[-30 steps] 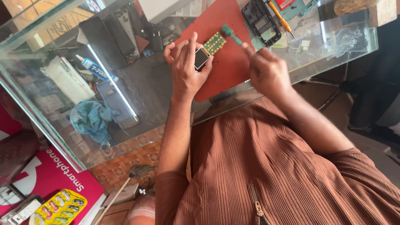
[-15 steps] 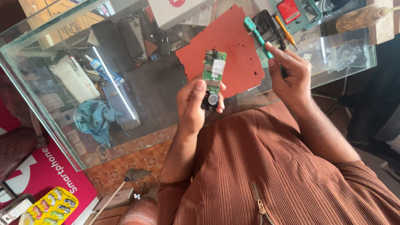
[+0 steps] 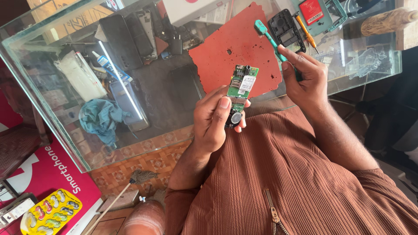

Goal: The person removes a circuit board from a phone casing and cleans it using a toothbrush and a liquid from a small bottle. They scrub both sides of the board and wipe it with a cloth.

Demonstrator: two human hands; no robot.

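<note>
Above the glass worktop, your left hand grips a green circuit board, thumb pressed on its face, fingers wrapped behind. Board held upright, lifted clear of the glass, roughly between your chest and the red mat. A small round silver part sits at the board's lower end, just beside your thumb.

Your right hand is closed around a teal-handled brush; brush head points up and away, over the mat's right edge, apart from the board.

On the worktop past the brush: black phone casing, orange screwdriver just beside it. Under the glass, left side: blue cloth, a blue-and-white tube, dark phone parts. Yellow blister tray lies low left, on a pink box.
</note>
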